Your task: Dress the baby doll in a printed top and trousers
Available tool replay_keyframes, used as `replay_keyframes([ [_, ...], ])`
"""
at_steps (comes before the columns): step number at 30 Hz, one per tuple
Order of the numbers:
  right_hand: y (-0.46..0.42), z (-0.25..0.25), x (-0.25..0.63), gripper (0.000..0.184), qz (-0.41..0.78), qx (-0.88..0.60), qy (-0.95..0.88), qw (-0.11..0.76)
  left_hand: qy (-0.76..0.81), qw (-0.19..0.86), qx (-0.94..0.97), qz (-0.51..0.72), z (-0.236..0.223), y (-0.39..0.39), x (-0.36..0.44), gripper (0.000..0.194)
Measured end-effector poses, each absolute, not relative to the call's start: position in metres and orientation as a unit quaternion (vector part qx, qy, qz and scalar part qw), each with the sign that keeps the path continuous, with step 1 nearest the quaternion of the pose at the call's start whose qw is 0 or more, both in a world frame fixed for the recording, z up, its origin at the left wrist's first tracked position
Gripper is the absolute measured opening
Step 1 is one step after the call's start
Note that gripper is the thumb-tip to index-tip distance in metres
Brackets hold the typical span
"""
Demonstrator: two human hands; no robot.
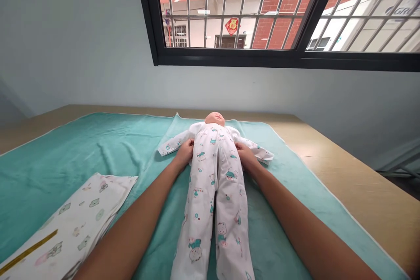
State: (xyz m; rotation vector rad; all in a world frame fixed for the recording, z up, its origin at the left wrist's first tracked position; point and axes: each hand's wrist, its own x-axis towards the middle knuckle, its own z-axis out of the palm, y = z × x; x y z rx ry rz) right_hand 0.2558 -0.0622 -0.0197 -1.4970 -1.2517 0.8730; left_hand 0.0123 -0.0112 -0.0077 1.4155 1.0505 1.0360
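A baby doll (215,118) lies on its back with its head at the far end. White printed baby pants (213,175) cover its body and legs, reaching up to its chest. A white baby top (175,142) shows at the shoulders, with its sleeves spread to both sides. My left hand (186,152) is closed at the left edge of the pants near the waist. Opposite it, my right hand (245,155) is closed at the right edge. The fingertips of both are partly hidden against the cloth.
A teal blanket (105,157) is spread over the wooden table (344,170). On the left lies a folded printed cloth (88,210) with a gold strip (29,250) on it. Behind the table stand a grey wall and a barred window (229,57).
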Motion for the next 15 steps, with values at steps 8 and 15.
replay_keyframes([
  [8,-0.0652,-0.0140,0.2604,0.043,0.410,-0.543,-0.583,0.444,0.446,0.543,0.588,0.400,-0.0022,-0.0130,0.0078,0.020],
  [15,-0.0645,-0.0216,0.2559,0.037,0.368,-0.561,-0.566,0.478,0.408,0.561,0.608,0.385,-0.0010,-0.0175,0.0099,0.033],
])
